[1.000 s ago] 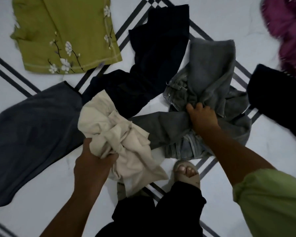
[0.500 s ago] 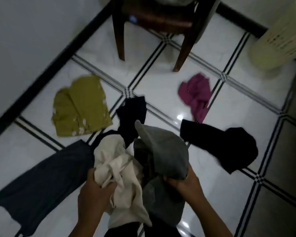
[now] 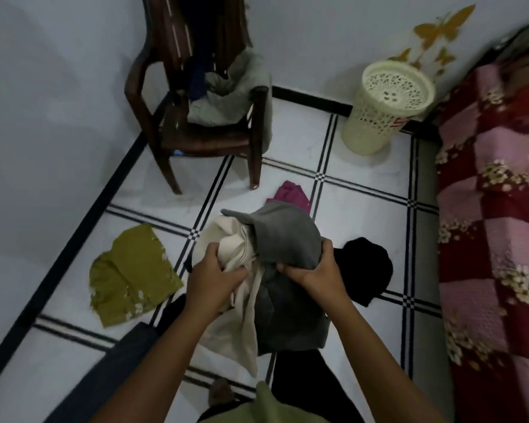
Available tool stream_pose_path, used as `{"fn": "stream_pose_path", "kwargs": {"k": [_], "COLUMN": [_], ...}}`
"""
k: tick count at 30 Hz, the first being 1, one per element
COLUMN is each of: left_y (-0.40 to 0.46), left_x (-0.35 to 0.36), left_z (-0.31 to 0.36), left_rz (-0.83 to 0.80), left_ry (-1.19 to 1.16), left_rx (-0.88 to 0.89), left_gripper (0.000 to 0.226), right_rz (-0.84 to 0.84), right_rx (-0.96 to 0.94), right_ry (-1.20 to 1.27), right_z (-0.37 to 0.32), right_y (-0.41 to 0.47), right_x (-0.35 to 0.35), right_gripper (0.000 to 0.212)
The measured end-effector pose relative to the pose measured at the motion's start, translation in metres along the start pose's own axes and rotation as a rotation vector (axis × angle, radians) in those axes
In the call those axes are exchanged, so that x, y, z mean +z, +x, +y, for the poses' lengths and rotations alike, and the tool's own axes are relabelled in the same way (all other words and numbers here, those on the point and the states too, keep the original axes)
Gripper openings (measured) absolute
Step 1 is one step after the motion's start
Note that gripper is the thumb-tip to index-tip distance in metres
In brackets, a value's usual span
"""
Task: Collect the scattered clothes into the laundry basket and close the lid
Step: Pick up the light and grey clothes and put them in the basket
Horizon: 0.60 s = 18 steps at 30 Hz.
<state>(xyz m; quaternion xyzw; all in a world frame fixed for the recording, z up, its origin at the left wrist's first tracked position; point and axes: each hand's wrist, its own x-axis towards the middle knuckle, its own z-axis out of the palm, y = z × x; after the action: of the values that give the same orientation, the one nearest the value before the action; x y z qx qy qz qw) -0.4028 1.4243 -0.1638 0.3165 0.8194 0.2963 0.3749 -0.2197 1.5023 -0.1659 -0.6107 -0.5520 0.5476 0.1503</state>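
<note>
My left hand (image 3: 213,274) grips a cream garment (image 3: 229,248) and my right hand (image 3: 315,268) grips a grey garment (image 3: 284,236); both hang bunched together above the floor. An olive floral garment (image 3: 129,276) lies on the tiles to the left. A black garment (image 3: 365,267) lies to the right of my hands, and a magenta one (image 3: 290,193) shows just beyond the grey bundle. A dark grey garment (image 3: 113,370) lies by my left forearm. The cream lattice laundry basket (image 3: 376,117) stands against the far wall with its lid on top.
A dark wooden chair (image 3: 196,129) with clothes heaped on its seat stands in the far left corner. A bed with a red and pink floral quilt (image 3: 495,224) runs along the right side. White tiled floor lies between me and the basket.
Both hands have lifted the cream and grey garments off the floor and brought them together. The view has risen from the floor, so the chair, basket and bed now show.
</note>
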Motion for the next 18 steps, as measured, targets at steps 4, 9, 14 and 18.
{"fn": "stream_pose_path", "kwargs": {"k": [4, 9, 14, 18], "left_y": [0.043, 0.091, 0.138, 0.178], "left_x": [0.034, 0.097, 0.157, 0.193], "left_z": [0.076, 0.171, 0.263, 0.332], "left_rz": [-0.047, -0.103, -0.150, -0.209], "left_ry": [0.034, 0.056, 0.134, 0.141], "left_rx": [0.035, 0.057, 0.181, 0.226], "left_gripper": [0.044, 0.059, 0.057, 0.051], "right_rz": [0.066, 0.135, 0.186, 0.126], "right_rx": [-0.010, 0.026, 0.019, -0.005], "right_ry": [0.034, 0.073, 0.095, 0.029], "right_z": [-0.024, -0.037, -0.051, -0.061], "right_y": [0.050, 0.111, 0.169, 0.213], "right_x": [-0.066, -0.163, -0.248, -0.296], "right_gripper": [0.093, 0.082, 0.085, 0.112]}}
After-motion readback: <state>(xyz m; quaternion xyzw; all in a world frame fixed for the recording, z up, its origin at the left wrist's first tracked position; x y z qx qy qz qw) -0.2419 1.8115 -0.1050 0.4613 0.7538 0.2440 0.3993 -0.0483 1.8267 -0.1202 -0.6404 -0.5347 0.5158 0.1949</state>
